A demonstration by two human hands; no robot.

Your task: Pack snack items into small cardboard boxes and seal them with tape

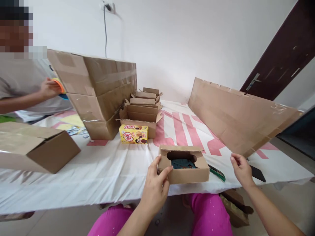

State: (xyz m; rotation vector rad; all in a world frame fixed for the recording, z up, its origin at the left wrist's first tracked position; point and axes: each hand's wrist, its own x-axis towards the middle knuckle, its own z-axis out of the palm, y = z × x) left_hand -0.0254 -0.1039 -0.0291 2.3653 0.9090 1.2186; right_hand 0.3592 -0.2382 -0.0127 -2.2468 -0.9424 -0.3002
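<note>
1. The small cardboard box (189,177) sat on the white-and-red tablecloth (98,178) near the edge before me; take it as the clock's centre. Through its open top a dark teal item (183,163) showed, too unclear to name.
2. My left hand (156,182), at 8 o'clock, gripped the box's left end, thumb over the near edge.
3. My right hand (242,172), at 3 o'clock, was off the box, fingers curled toward the thumb; I could not tell whether they pinched anything.
4. Between box and right hand lay a green tool (217,173); beyond that hand, a flat black thing (257,173).
5. At 10 o'clock stood a yellow snack box (133,134), just in front of a row of open boxes (139,123).
6. Farther at 10, a tall cardboard stack (108,91) rose beside another person's hand (49,88).
7. At 1 to 2 o'clock leaned a big cardboard panel (236,114).
</note>
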